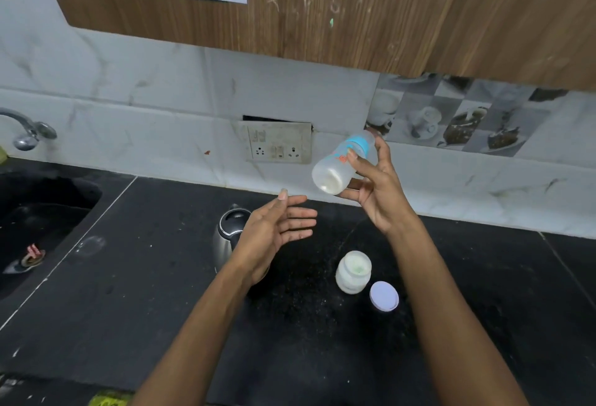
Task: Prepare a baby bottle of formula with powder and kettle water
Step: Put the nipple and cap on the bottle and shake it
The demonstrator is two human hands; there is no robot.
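My right hand (375, 192) holds the baby bottle (335, 170) in the air above the counter, fingers and thumb round its body. The bottle is tilted, its base towards me and its blue collar pointing up and away; white liquid or powder lies at its bottom. My left hand (277, 228) hovers just left of the bottle with straight fingers and holds nothing. The steel kettle (227, 234) stands on the counter, partly hidden behind my left hand. An open powder jar (353, 271) stands below my right hand, its white lid (383, 296) lying beside it.
The black counter (145, 292) runs to a sink (38, 212) at the left with a tap (27, 131) above. A wall socket plate (279, 146) sits on the tiled backsplash. A wooden cabinet (387, 12) hangs low overhead.
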